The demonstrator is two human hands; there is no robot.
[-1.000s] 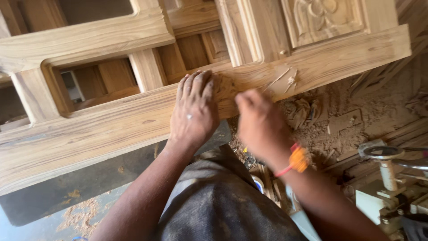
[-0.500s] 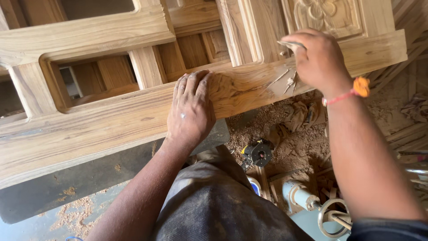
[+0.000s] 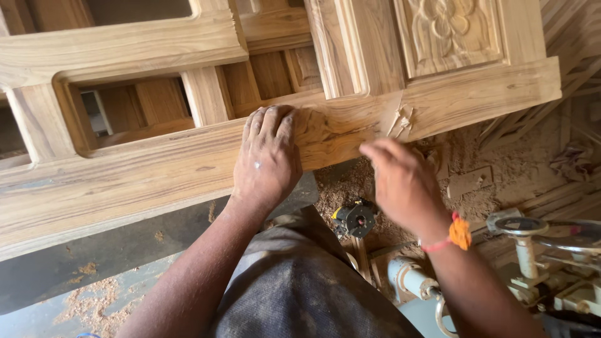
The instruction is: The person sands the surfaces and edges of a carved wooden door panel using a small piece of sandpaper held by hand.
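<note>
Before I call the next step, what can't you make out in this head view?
- Right hand: motion-blurred; whether its fingers hold anything can't be told.
- Wood under the left hand: covered by the palm, lying flat on the door frame.
- Pale patch on the frame: too small to tell filler from splinters.
- Carved panel: top cut off by the picture's edge.
- Machine at lower right: partly out of view.

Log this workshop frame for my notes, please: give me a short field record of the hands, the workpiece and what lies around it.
left hand: left hand flat, palm down, on the pale carved wooden door frame
right hand: right hand blurred, below the frame's edge; grip cannot be told
frame detail: carved flower panel; pale filler smear at the joint
below: sawdust-covered floor, small black and yellow power tool, grey metal machine with a round handwheel
</note>
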